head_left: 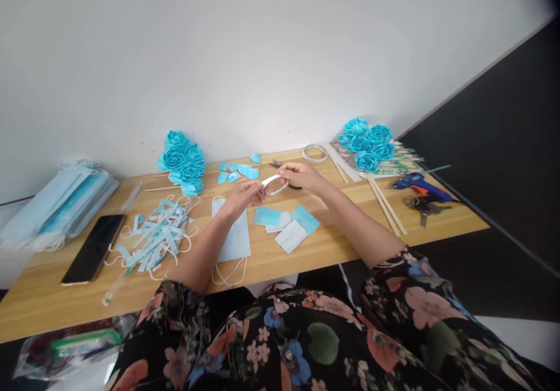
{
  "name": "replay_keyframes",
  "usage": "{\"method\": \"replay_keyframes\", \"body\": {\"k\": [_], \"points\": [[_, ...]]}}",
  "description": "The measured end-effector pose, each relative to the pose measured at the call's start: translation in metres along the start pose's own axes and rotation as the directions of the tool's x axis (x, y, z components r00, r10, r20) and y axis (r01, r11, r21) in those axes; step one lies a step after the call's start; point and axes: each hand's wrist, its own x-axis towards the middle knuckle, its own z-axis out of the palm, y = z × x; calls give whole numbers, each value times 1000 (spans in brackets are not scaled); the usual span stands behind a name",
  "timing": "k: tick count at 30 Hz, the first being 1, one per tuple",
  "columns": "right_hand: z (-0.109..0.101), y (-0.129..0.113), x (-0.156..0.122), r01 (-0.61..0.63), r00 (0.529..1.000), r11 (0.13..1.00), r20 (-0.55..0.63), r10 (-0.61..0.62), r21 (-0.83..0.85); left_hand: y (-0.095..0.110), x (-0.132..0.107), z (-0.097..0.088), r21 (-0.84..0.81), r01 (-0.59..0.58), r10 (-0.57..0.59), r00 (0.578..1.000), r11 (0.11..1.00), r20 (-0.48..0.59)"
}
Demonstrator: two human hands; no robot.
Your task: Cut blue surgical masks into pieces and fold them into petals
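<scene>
Both hands meet above the middle of the wooden table (39, 297). My right hand (301, 175) is closed on a small white tape roll (275, 184), and my left hand (243, 196) pinches the roll's left edge. Below the hands lie a whole face mask (234, 240) with ear loops and several cut blue and white mask pieces (289, 226). Black scissors (276, 164) lie just behind the right hand, partly hidden by it.
Blue fabric roses sit at the back left (182, 162) and back right (366, 140). A mask stack (56, 204), a phone (94, 248) and cut strips (155, 236) lie left. Another tape roll (314, 153), wooden sticks (387, 204), a blue glue gun (420, 185) and keys lie right.
</scene>
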Motion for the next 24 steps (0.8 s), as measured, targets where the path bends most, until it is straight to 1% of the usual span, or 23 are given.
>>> {"method": "replay_keyframes", "body": {"k": [2, 3, 5, 7, 8, 9, 12, 15, 17, 18, 19, 20, 21, 22, 23, 24], "points": [[-4, 2, 4, 35, 998, 986, -52, -44, -164, -6, -1, -2, -63, 5, -4, 1000, 998, 3], [-7, 3, 5, 45, 994, 960, -88, -72, -278, -9, -2, -4, -97, 8, -10, 1000, 995, -13], [-11, 6, 2, 14, 983, 853, -151, -109, -522, -14, -3, -9, -179, -8, -3, 998, 984, -59], [-13, 12, -5, -65, 977, 709, -189, -98, -702, -19, -3, -14, -260, -61, 33, 993, 964, -110], [-13, 15, -8, -101, 978, 653, -194, -72, -751, -20, -3, -16, -290, -89, 52, 990, 953, -134], [-13, 19, -11, -115, 983, 615, -177, -41, -780, -22, -2, -18, -313, -113, 67, 986, 943, -155], [-8, 27, -15, -136, 990, 553, -138, 38, -822, -23, -1, -21, -341, -139, 76, 979, 930, -191], [-3, 32, -12, -199, 980, 487, -180, 85, -850, -22, -1, -20, -343, -136, 73, 979, 929, -192], [-2, 35, -9, -242, 970, 463, -217, 107, -853, -20, -2, -19, -347, -133, 72, 981, 929, -183], [-3, 36, -8, -258, 966, 474, -231, 116, -842, -20, -2, -19, -349, -133, 73, 981, 928, -179], [-5, 38, -7, -277, 961, 509, -248, 126, -815, -20, -2, -19, -352, -133, 75, 982, 926, -176], [-8, 40, -6, -301, 953, 568, -271, 139, -766, -20, -2, -19, -354, -135, 77, 982, 925, -175], [-12, 42, -6, -325, 941, 650, -301, 153, -687, -21, -2, -19, -356, -136, 78, 982, 925, -173], [-17, 43, -5, -340, 929, 749, -328, 173, -568, -21, -1, -19, -357, -135, 77, 982, 924, -173], [-21, 42, -5, -334, 919, 852, -341, 199, -404, -21, -1, -18, -358, -133, 75, 982, 924, -173], [-25, 40, -5, -303, 918, 932, -324, 228, -200, -22, -1, -18, -360, -132, 73, 982, 923, -174]]}}
